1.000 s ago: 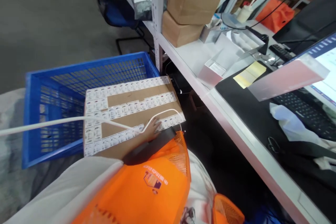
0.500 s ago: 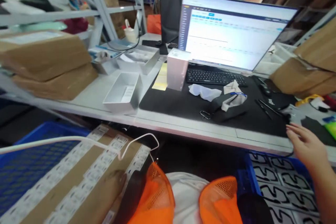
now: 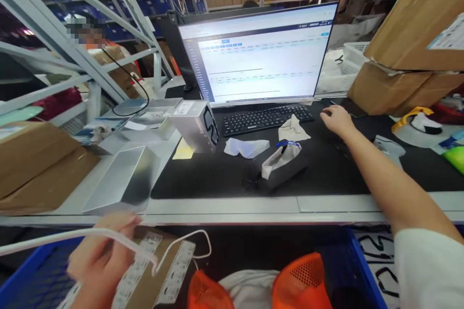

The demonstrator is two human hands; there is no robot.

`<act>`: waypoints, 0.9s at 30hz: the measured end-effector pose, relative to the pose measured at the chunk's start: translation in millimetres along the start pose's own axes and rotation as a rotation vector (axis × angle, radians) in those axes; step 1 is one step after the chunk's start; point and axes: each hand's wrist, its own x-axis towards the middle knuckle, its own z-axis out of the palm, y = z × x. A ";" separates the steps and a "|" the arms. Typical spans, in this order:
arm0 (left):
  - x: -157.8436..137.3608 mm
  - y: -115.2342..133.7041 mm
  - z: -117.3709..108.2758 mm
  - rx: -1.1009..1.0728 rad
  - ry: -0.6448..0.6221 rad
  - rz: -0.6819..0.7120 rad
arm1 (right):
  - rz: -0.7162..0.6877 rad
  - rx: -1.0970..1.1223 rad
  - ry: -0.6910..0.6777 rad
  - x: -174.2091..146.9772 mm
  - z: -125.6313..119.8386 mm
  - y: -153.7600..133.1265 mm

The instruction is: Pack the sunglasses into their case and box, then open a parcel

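My right hand [image 3: 337,119] rests at the right end of the black keyboard [image 3: 268,119], fingers curled over a computer mouse that it almost wholly hides. Low on the left, my left hand [image 3: 103,251] is smeared by motion, so its fingers are unclear. It is in front of the desk edge, above a taped cardboard box [image 3: 159,260] with printed labels. The monitor [image 3: 261,58] shows a page with blue buttons and a table. A tall box [image 3: 195,125] with a black shape on its side stands left of the keyboard.
An open grey box [image 3: 123,178] and brown parcels [image 3: 39,169] occupy the left. Crumpled cloth [image 3: 281,159] lies mid-mat. Cartons [image 3: 416,34] are stacked at right. A white cord [image 3: 97,232] crosses low. Another person [image 3: 90,34] is behind the frame at left.
My right hand has moved from the front right desk edge forward and left to the mouse. My left hand has come into view at lower left. The view has turned rightward.
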 end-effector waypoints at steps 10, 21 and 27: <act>181.2 127.3 188.5 -0.004 -0.337 0.331 | 0.127 -0.235 -0.016 53.8 39.1 62.4; 201.5 120.0 239.5 0.118 -0.430 0.309 | 0.258 -0.131 0.259 48.8 63.8 96.4; 211.9 125.9 240.2 0.205 -0.403 0.370 | 0.256 -0.170 0.195 54.2 69.9 97.7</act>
